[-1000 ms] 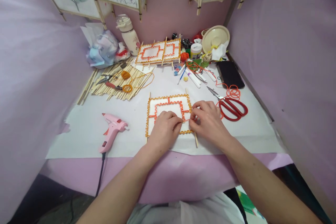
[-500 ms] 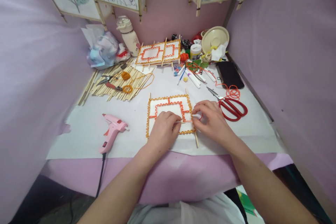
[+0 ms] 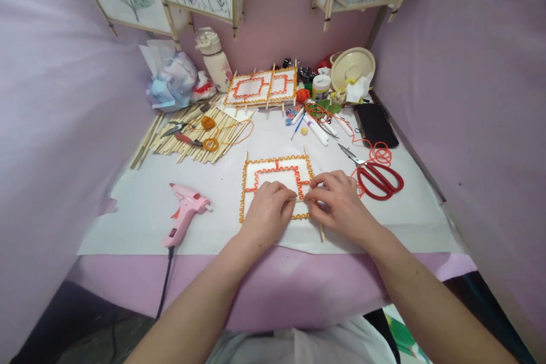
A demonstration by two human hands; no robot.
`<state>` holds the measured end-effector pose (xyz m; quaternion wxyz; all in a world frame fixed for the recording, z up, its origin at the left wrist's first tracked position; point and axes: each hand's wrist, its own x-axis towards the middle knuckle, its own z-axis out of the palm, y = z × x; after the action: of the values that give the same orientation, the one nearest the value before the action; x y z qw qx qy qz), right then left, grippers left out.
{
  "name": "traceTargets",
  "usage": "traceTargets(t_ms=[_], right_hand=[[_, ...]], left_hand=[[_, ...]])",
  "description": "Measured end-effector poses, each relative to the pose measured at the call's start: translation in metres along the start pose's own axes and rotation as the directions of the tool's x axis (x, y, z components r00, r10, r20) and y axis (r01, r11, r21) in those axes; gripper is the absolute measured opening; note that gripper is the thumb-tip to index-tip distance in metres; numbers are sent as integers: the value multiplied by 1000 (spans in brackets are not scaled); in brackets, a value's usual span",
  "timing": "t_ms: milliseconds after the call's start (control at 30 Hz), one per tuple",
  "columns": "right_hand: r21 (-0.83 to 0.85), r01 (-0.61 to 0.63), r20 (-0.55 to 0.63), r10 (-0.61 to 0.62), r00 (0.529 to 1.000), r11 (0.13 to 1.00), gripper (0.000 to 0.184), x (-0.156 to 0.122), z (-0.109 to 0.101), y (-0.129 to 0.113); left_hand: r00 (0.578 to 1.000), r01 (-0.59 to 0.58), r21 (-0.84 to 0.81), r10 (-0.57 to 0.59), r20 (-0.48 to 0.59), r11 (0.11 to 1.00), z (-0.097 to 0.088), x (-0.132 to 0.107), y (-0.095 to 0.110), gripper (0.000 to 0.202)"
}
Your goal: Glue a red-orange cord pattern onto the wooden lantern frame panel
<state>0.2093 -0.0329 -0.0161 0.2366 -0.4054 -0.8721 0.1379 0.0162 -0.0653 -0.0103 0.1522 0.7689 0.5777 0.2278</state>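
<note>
A white sheet (image 3: 140,222) covers the table, and on it, straight ahead, lies the panel (image 3: 273,175) with its side sticks running near to far. Both hands meet at its near right corner. The left hand (image 3: 267,213) rests on the panel, fingers bent down onto the cord (image 3: 300,182); I cannot tell whether it grips. The right hand (image 3: 341,202) pinches that cord, which runs left to right between them. The glue gun (image 3: 185,213) lies well left and the scissors (image 3: 379,179) just right, with nothing between.

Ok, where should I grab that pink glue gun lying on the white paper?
Probably grip the pink plastic glue gun by its handle, coming from the near left: it lies flat on its side, handle angled back toward you, nozzle pointing right.
</note>
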Motion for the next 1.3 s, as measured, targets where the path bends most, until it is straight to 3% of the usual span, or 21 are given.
traceTargets(t_ms=[133, 367, 633, 867, 1000, 1167, 1300], right_hand=[[10, -5, 3, 5, 1000, 1000, 12, -1, 1, 1], [102, -43, -146, 58, 988, 994, 10, -1, 1, 6], [107, -202, -185, 219, 958, 974, 9, -19, 7, 4], [-96, -403, -64, 399, 915, 910, 25, -42, 8, -32], [-187, -451, -26, 454, 890, 873, 13, -44, 9, -47], [-195, -515, -35, 518, 854, 835, 13, -30, -3, -28], [-198, -500, -36, 503, 863, 843, 16, -15, -16, -4]], left_hand=[[1000, 15, 9, -15, -5, 1000, -2, 0, -1, 17], [991, 109, 15, -108, -78, 994, -23, 1, -14, 18], [939, 285, 81, -261, -225, 955, -28, -1, -36, 34], [918, 317, 40, -296, -263, 948, -28, 2, -43, 40], [917, 302, 56, -274, -288, 952, -28, 2, -44, 39], [916, 320, 88, -284, -285, 943, -31, 2, -41, 40], [921, 358, 127, -328, -208, 925, -34, 2, -42, 41]])
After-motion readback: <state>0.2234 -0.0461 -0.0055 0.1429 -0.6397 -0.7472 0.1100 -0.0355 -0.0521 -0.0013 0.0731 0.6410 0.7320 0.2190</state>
